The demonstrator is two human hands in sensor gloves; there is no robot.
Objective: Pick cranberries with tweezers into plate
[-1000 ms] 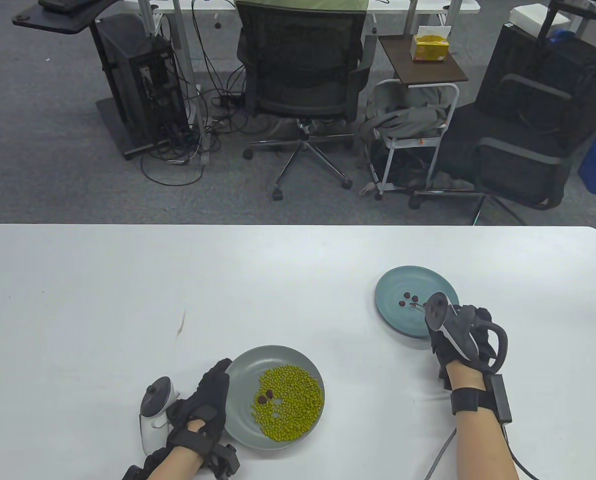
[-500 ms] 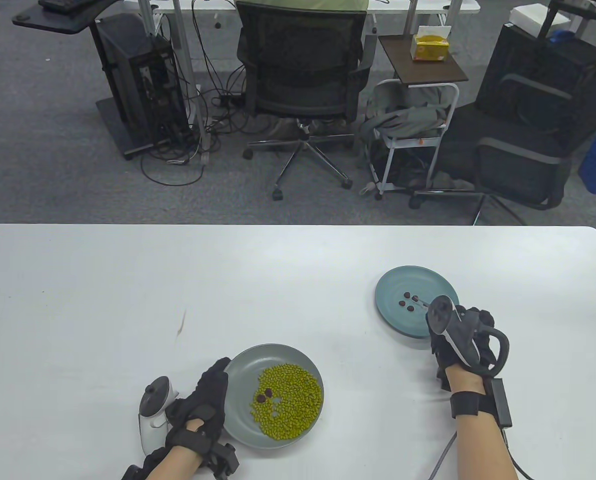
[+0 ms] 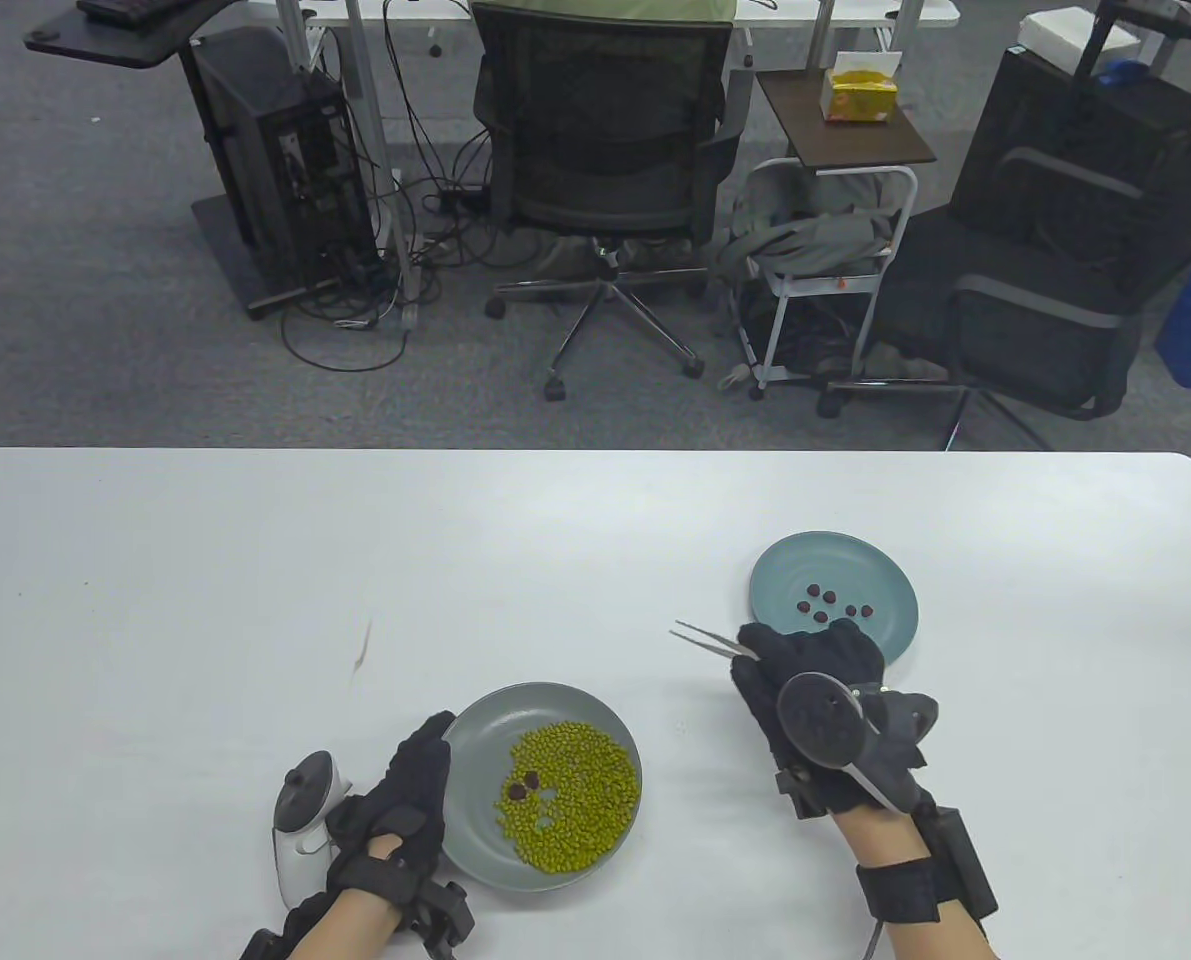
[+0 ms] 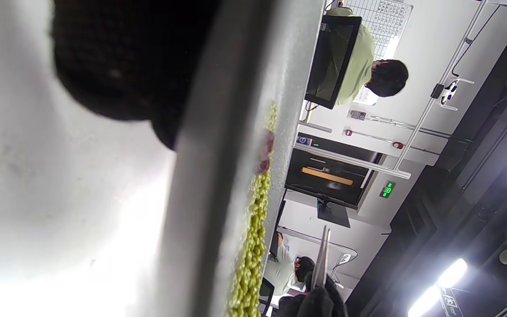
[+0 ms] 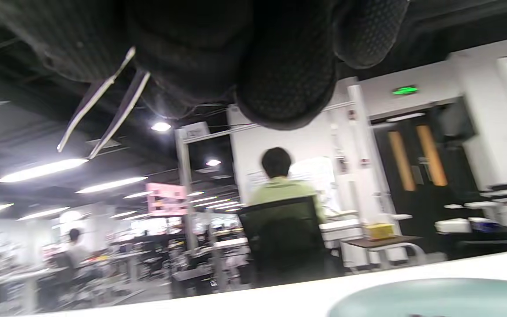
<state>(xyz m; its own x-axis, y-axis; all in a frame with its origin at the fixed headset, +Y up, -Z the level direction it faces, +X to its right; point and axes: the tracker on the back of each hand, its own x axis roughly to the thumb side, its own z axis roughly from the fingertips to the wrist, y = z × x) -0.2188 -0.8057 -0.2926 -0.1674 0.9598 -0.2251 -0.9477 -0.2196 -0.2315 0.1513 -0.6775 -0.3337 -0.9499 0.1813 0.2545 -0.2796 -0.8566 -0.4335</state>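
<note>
A grey plate (image 3: 475, 830) near the front holds a heap of green beans (image 3: 580, 790) with two dark cranberries (image 3: 522, 785) on its left part. My left hand (image 3: 410, 800) rests against this plate's left rim. A teal plate (image 3: 890, 630) at the right holds several cranberries (image 3: 833, 602). My right hand (image 3: 805, 680) holds metal tweezers (image 3: 705, 640) between the two plates, tips pointing left, slightly apart and empty. The tweezers also show in the right wrist view (image 5: 99, 110) and the left wrist view (image 4: 322, 257).
The white table (image 3: 255, 600) spreads wide to the left and back. A small brown mark (image 3: 363, 650) lies left of centre. Office chairs, a computer tower and a side table stand on the floor beyond the far edge.
My right hand has drawn back from the teal plate and swung left toward the grey plate with the tweezers. Another cranberry now lies in the teal plate. The left hand stayed put.
</note>
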